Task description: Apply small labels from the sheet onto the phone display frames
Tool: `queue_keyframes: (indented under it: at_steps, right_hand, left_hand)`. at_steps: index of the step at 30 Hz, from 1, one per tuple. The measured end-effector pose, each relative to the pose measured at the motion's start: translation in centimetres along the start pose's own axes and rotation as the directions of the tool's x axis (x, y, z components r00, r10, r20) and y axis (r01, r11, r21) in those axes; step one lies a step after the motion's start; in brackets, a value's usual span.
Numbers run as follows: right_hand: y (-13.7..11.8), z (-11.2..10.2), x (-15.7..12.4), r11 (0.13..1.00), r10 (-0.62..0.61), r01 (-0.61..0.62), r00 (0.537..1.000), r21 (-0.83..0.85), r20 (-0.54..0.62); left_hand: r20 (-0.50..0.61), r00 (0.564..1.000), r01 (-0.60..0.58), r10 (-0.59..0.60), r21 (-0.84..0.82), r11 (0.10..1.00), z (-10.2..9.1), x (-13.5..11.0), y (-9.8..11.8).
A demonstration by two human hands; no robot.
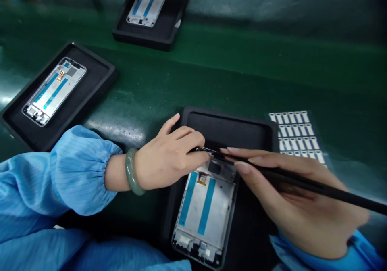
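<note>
A silver phone mid-frame (208, 210) with two blue adhesive strips and a small orange flex connector lies in a black tray (193, 115) in front of me. My left hand (169, 154) has its thumb and index finger pinched on the top edge of this phone mid-frame, with the little finger raised. Black tweezers (290, 176) are gripped in my right hand (302, 198). Their tips reach the phone's top edge close to my left fingertips. Exactly what the tips touch is hard to make out.
Right of the tray lies a sheet of small white stickers (298, 132). Another black tray (99, 67) with a similar phone mid-frame (56, 91) sits at left. Farther back, a third tray (142, 39) bears another mid-frame (149, 5). Beneath them is a green work surface (211, 85).
</note>
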State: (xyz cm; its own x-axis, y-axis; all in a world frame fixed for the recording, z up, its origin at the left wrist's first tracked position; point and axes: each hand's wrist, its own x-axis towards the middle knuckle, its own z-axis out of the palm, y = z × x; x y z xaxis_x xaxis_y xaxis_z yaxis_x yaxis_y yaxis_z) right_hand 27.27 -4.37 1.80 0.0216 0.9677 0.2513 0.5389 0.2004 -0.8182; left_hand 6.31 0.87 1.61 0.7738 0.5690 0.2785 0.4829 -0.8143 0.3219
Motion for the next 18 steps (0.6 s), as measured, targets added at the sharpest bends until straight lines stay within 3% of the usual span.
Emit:
queue_keyframes:
  at_steps: [18]
  right_hand:
    - [0.07, 0.08, -0.2, 0.999, 0.003, -0.004, 1.0, 0.049, 0.028]
  left_hand:
    - [-0.011, 1.0, -0.002, 0.001, -0.033, 0.999, -0.01, -0.01, -0.05]
